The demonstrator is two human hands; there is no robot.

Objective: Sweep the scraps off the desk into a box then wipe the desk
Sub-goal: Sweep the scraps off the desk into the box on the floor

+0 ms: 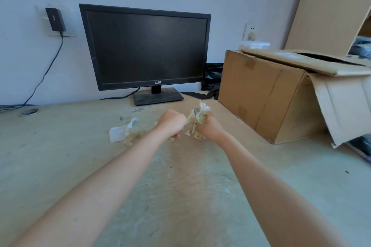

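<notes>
Right hand [208,127] clutches a wad of scraps [201,114] near the box [261,90], gathering them for dumping; left hand [170,124] curled, contents unclear.

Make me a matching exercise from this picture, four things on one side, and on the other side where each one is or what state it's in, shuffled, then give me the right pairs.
Things:
1. monitor
2. cardboard box
3. white paper scrap
4. right hand

Places or states:
A. lying on the desk, left of the left hand
B. holds a bundle of scraps
C. at the back of the desk, screen dark
D. on the right side of the desk, top flaps open

Pairs: 1-C, 2-D, 3-A, 4-B
</notes>
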